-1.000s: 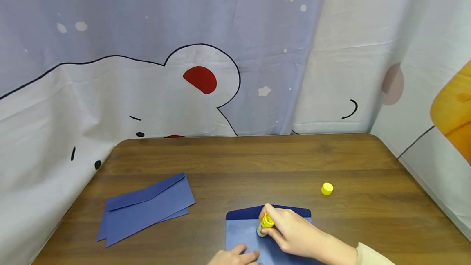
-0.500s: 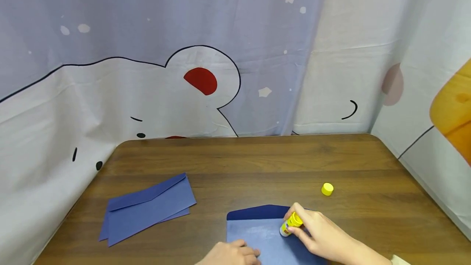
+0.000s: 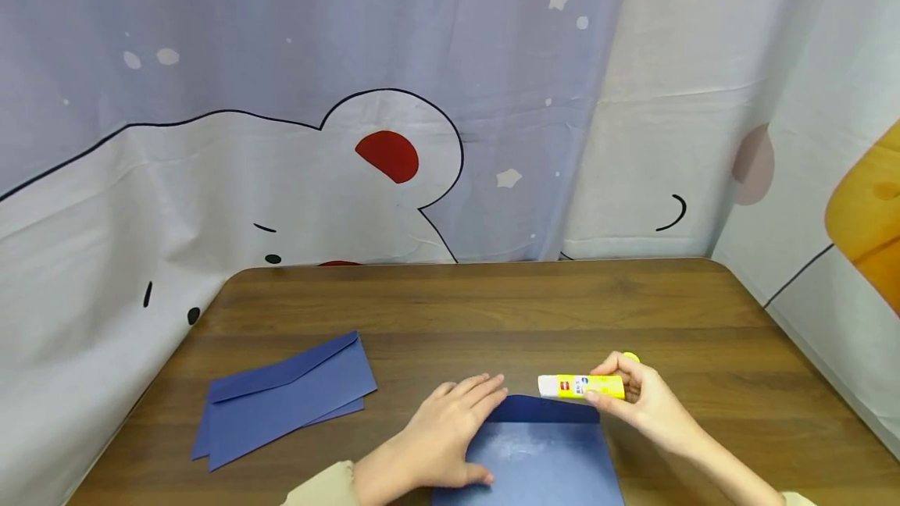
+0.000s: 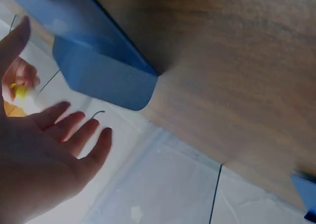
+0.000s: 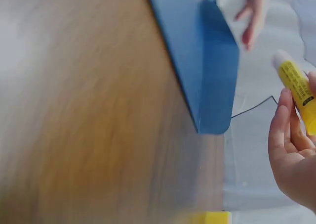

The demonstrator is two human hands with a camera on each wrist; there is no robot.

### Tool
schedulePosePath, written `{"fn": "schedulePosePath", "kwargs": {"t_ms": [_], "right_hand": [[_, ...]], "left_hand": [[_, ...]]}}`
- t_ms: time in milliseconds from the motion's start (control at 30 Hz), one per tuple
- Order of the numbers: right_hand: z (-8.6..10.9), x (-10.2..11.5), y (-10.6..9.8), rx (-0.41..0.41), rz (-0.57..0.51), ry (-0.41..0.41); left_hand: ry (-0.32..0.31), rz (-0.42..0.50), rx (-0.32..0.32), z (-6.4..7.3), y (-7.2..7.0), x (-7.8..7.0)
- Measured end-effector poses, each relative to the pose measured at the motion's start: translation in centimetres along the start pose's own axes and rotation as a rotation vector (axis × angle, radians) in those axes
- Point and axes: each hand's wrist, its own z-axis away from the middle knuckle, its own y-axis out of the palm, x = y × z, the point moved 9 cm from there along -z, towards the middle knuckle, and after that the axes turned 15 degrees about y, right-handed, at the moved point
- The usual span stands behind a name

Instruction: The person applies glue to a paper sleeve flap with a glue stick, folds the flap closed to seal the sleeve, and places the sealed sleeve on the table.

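My right hand [image 3: 654, 408] pinches a yellow glue stick [image 3: 573, 386] between thumb and fingers, lying almost level, its white end pointing left. This stick hangs over the right end of the flap of a blue envelope [image 3: 562, 463]. Whitish smears show on the envelope's face just below its darker raised flap [image 3: 541, 410]. With fingers extended, my left hand [image 3: 446, 436] is over the envelope's left side, fingertips near the flap's left end. The left wrist view shows this hand [image 4: 49, 157] palm-side, holding nothing.
Two more blue envelopes [image 3: 302, 397] lie overlapped on the left of the wooden table [image 3: 436, 318]. A yellow cap [image 5: 217, 217] stands on the table, mostly hidden behind the right hand in the head view. A printed curtain [image 3: 506, 100] hangs behind the table.
The right hand has lifted the glue stick off the envelope, moving it right and farther back, and tipped it level. My left hand has moved up and spread its fingers beside the flap.
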Motion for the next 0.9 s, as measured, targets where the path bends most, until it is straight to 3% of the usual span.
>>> {"fn": "schedulePosePath", "kwargs": {"t_ms": [167, 333, 467, 633, 900], "right_hand": [[-1.0, -0.9, 0.1, 0.124, -0.341, 0.076], [-1.4, -1.3, 0.9, 0.204, -0.534, 0.147], [-1.8, -1.2, 1.7, 0.229, -0.609, 0.174], [-2.1, -1.3, 2.5, 0.213, -0.624, 0.236], [-2.6, -1.3, 5.5, 0.279, -0.652, 0.328]], "left_hand": [[-0.028, -0.001, 0.038, -0.2, 1.2, 0.3], [-0.025, 0.025, 0.003, -0.3, 1.4, 0.2], [-0.026, 0.022, -0.011, -0.3, 1.2, -0.3], [-0.007, -0.016, -0.001, 0.0, 1.1, -1.2], [0.109, -0.108, 0.004, 0.0, 1.1, -2.9]]}}
